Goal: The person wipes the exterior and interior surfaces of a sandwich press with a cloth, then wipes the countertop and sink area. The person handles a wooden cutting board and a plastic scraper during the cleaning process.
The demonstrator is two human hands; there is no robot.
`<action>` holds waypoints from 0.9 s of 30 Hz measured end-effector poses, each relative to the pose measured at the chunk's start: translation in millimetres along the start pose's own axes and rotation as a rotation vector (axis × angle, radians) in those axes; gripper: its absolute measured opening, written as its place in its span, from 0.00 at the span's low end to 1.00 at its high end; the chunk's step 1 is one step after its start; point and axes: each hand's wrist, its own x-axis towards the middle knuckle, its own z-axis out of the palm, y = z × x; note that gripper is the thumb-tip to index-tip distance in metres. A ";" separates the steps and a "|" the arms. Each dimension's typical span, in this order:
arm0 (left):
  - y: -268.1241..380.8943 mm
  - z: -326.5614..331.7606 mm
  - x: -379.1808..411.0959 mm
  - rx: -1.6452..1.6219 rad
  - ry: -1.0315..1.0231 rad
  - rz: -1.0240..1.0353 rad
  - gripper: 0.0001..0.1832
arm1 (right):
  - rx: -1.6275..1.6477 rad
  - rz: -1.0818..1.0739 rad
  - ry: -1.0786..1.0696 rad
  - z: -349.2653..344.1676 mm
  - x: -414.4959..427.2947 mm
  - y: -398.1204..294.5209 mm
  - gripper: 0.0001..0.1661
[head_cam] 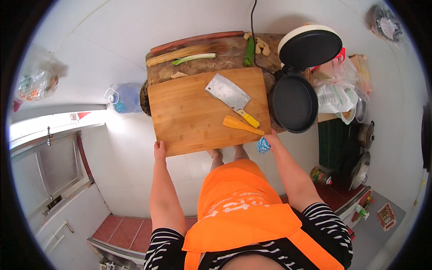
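Both of my hands grip a large wooden cutting board [189,114] by its two near corners. My left hand [160,150] has its thumb on top at the near left corner. My right hand [272,139] holds the near right corner, along with a blue-and-white cloth [263,145] that hangs below the edge. On the board lies a cleaver [229,91] with a yellow handle, its blade pointing away to the left. Beside its handle rests a wooden spatula [241,125], the handle end close to my right hand.
Behind the board, a worn wooden table [233,50] bears a straw brush [182,54], a scallion piece [194,58], a green vegetable [249,52] and ginger [262,46]. An open electric griddle [294,103] stands right of the board. A water jug [126,98] is at left.
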 end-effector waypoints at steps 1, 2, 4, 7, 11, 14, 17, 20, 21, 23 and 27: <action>1.7 1.9 -3.3 -0.007 -0.007 -0.003 0.32 | 0.007 -0.026 -0.008 -1.7 7.4 5.8 0.39; 3.6 4.6 -6.3 -0.012 -0.016 -0.007 0.32 | 0.015 -0.051 -0.016 -1.8 13.8 10.6 0.41; 10.9 8.4 -15.4 -0.033 -0.014 0.000 0.32 | 0.006 -0.057 -0.012 -2.1 18.3 13.1 0.42; 17.1 9.5 -25.4 -0.059 0.017 0.024 0.31 | -0.021 -0.027 0.001 -1.6 9.2 3.7 0.41; 13.4 12.1 -22.3 -0.007 0.059 0.016 0.31 | 0.048 -0.117 -0.071 -4.4 17.0 11.2 0.39; 8.5 5.1 -25.8 -0.035 0.063 -0.009 0.31 | -0.197 -0.175 -0.024 2.8 18.3 -0.3 0.40; 4.6 -1.2 -24.8 -0.100 0.074 -0.008 0.30 | -0.422 -0.118 0.044 9.6 10.1 -13.8 0.42; -2.8 4.0 -21.3 -0.099 0.065 0.022 0.28 | -0.483 -0.108 0.069 2.1 4.4 -13.5 0.43; -5.6 4.3 -20.2 -0.093 0.067 0.035 0.28 | -0.479 -0.125 0.068 0.7 1.6 -13.9 0.42; -15.6 2.4 -18.2 -0.162 0.041 0.071 0.28 | -0.451 -0.172 0.054 1.6 -4.1 -10.5 0.41; 3.9 17.4 -35.1 -0.174 0.041 0.088 0.29 | -0.357 -0.153 0.076 -3.5 3.1 -2.2 0.37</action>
